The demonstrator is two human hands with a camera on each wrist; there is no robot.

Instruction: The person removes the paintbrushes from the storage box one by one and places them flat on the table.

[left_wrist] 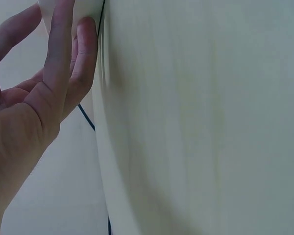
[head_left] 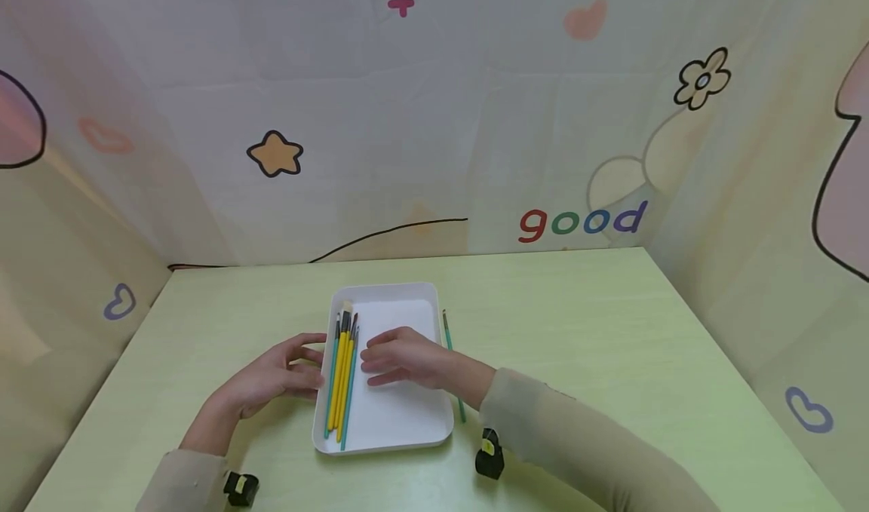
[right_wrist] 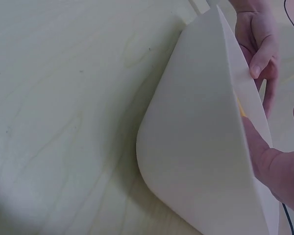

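Note:
A white rectangular tray (head_left: 414, 425) lies on the table with several paintbrushes (head_left: 342, 376), yellow-handled and teal-handled, side by side along its left part. My left hand (head_left: 277, 375) is at the tray's left side, its loosely bent fingertips right at the rim; in the left wrist view, the fingers (left_wrist: 59, 46) overlap a corner of the tray. Over the tray's middle hovers my right hand (head_left: 407, 360), fingers spread toward the brushes with nothing held. In the right wrist view the tray's outer wall (right_wrist: 191, 132) hides part of that hand's fingers.
One teal paintbrush (head_left: 449, 336) lies on the table just outside the tray's right side, partly hidden beneath my right forearm. Light wooden tabletop (head_left: 577, 323) surrounds the tray. A printed curtain (head_left: 380, 120) stands behind the table and along both sides.

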